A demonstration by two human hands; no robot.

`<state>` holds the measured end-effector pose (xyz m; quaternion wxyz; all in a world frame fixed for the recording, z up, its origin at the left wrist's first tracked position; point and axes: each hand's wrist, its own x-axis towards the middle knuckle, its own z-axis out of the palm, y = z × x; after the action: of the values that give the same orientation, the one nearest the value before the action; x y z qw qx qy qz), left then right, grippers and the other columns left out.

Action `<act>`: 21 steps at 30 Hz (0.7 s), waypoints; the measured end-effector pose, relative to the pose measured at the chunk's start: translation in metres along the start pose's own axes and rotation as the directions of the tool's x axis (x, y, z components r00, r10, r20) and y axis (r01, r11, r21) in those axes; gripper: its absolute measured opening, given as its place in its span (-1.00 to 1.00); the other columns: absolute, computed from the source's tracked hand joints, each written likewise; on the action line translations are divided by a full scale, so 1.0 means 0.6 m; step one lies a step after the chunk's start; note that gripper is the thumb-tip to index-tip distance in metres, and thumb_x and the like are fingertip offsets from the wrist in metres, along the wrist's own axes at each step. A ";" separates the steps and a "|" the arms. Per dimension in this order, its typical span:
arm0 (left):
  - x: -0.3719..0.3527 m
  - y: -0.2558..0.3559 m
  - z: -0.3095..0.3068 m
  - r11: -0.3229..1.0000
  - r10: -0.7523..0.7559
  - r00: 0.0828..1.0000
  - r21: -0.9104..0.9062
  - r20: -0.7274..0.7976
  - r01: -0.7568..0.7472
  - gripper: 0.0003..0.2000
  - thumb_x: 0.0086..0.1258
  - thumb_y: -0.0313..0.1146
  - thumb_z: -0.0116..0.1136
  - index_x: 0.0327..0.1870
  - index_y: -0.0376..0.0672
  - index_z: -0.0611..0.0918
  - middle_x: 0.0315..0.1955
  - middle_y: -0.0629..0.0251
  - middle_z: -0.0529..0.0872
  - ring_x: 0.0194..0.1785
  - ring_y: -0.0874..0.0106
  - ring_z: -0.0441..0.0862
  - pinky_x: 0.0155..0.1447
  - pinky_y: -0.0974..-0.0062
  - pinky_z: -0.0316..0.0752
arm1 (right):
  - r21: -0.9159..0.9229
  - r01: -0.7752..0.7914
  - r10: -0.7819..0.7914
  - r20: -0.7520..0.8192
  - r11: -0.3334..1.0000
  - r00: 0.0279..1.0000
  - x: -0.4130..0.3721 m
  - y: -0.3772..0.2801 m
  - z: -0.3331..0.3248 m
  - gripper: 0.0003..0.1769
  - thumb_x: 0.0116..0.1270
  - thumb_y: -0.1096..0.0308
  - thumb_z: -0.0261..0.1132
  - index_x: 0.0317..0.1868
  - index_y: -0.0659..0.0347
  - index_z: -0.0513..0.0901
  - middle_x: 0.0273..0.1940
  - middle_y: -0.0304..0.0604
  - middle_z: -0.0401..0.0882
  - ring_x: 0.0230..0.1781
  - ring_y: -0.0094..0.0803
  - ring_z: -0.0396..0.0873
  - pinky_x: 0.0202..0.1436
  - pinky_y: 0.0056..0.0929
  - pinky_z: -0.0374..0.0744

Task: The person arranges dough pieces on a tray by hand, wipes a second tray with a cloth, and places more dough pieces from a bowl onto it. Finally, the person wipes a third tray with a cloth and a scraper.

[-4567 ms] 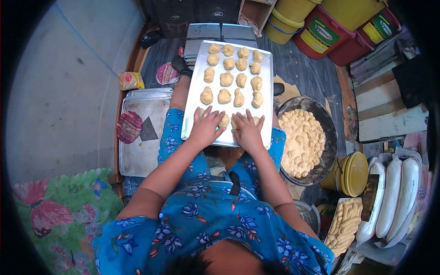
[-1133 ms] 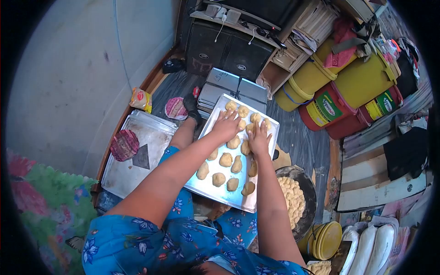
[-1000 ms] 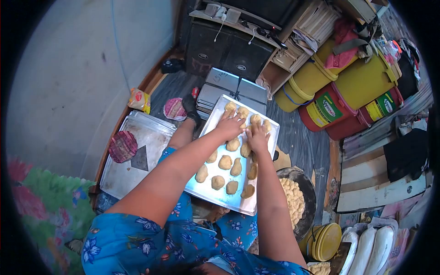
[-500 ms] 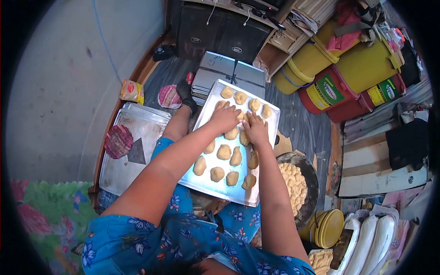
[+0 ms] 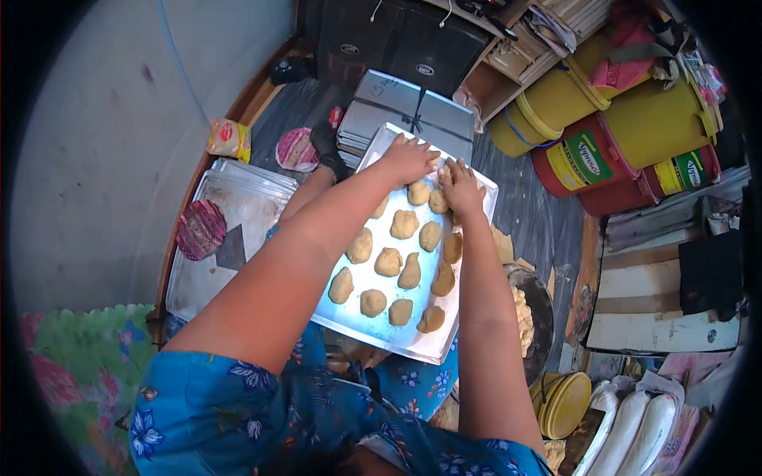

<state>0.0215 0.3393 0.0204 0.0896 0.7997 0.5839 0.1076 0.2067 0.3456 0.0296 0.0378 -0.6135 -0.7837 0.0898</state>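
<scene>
A metal baking tray (image 5: 333,316) rests tilted across my lap with several pieces of dough (image 5: 404,224) in rows. My left hand (image 5: 409,161) lies over the dough at the tray's far end, palm down with its fingers spread. Beside it, my right hand (image 5: 463,188) also reaches over the far row, its fingers stretched out and apart. Both hands touch dough there and hide most of those pieces. The nearer pieces, such as the dough ball (image 5: 373,302), sit uncovered.
Stacked metal trays (image 5: 381,101) tied with a strap stand beyond mine. More trays (image 5: 186,289) lie at the left with a pink round cloth (image 5: 201,230). A dark round pan (image 5: 543,317) holding dough is at the right. Yellow buckets (image 5: 548,103) and a lidded bucket (image 5: 570,404) stand nearby.
Both hands have moved forward from the middle rows to the far end of the tray. Dough pieces that they covered before now show. The view has shifted slightly.
</scene>
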 end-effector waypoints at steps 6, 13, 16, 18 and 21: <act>-0.022 0.009 0.013 0.998 0.026 0.999 0.052 -0.040 -0.024 -0.46 0.54 0.09 -0.25 0.49 0.17 0.31 0.53 0.25 0.18 0.57 0.10 0.07 0.54 -0.15 -0.17 | 0.004 0.026 -0.026 -0.001 1.000 1.000 -0.018 0.009 0.006 -0.28 0.44 -0.31 -0.09 0.52 -0.26 0.21 0.59 -0.23 -0.01 0.59 -0.12 -0.04 0.46 0.47 -0.13; -0.211 0.020 -0.055 0.969 -0.077 0.911 -0.247 -0.404 -0.028 -0.43 0.54 0.01 -0.10 0.50 0.02 0.28 0.57 0.13 0.01 0.62 0.00 -0.19 0.54 -0.22 -0.28 | 0.055 0.021 -0.018 -0.053 0.998 0.998 -0.100 0.028 0.049 -0.22 0.49 -0.22 -0.08 0.54 0.08 0.15 0.60 0.02 -0.14 0.61 0.02 -0.20 0.50 0.37 -0.12; -0.395 -0.029 -0.044 0.916 -0.335 0.846 -0.353 -0.416 0.189 -0.46 0.48 -0.11 0.01 0.45 -0.04 0.34 0.51 -0.03 0.12 0.56 -0.13 -0.01 0.55 -0.10 -0.11 | 0.042 0.013 -0.010 -0.056 0.999 0.998 -0.103 0.050 0.053 -0.22 0.49 -0.25 -0.10 0.56 -0.02 0.09 0.59 0.08 -0.19 0.61 0.06 -0.22 0.46 0.46 -0.18; -0.525 -0.104 0.045 0.851 -0.516 0.671 -0.404 -0.532 0.335 -0.51 0.44 -0.17 0.09 0.37 -0.06 0.45 0.42 -0.20 0.25 0.46 -0.14 0.20 0.49 -0.01 0.08 | 0.121 0.041 -0.019 -0.176 0.992 0.984 -0.119 0.012 0.020 -0.23 0.49 -0.18 -0.02 0.56 0.02 0.10 0.59 0.12 -0.17 0.61 0.07 -0.20 0.47 0.41 -0.19; -0.725 -0.157 0.093 0.585 -0.809 0.399 -0.521 -0.432 0.622 -0.51 0.36 -0.15 0.22 0.27 -0.16 0.55 0.35 -0.24 0.34 0.46 -0.11 0.22 0.49 0.12 0.12 | 0.244 0.315 -0.184 -0.442 0.917 0.878 -0.140 -0.075 -0.011 -0.26 0.46 -0.05 0.13 0.49 0.18 0.25 0.54 0.21 -0.03 0.56 0.11 -0.02 0.55 0.09 -0.03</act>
<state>-0.1775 -0.0476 -0.0881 0.0364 0.3576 0.8433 0.3995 0.1855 0.2545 0.0485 0.3079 -0.4973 -0.8076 0.0748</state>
